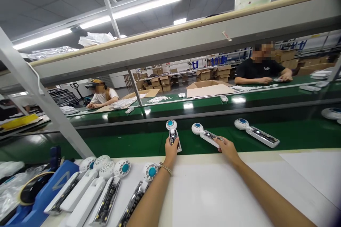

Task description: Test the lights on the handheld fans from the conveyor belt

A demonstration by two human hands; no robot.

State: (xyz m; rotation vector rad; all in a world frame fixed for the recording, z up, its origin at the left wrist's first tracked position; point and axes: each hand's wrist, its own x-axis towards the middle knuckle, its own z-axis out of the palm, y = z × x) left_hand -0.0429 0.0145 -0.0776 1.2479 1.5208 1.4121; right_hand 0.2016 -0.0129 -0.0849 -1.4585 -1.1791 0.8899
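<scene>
My left hand [171,150] is closed around the open handle of a small white handheld fan [171,125] with a round, blue-centred head. It is over the near edge of the green conveyor belt [144,142]. To its right, my right hand [227,149] pinches the handle end of a second handheld fan [197,128], whose head points away to the left. Both handles show their inner parts. Further right on the belt lies a third fan [262,136], untouched. Beside my left forearm, several more fans [105,198] rest on the worktop, some with closed white handles.
A blue tape dispenser [49,193] stands at the left edge. White sheets [213,191] cover the worktop. A grey post [53,106] and an overhead shelf [170,48] frame the line. Across the belt, two people [259,67] sit near cartons [209,88] and small white parts.
</scene>
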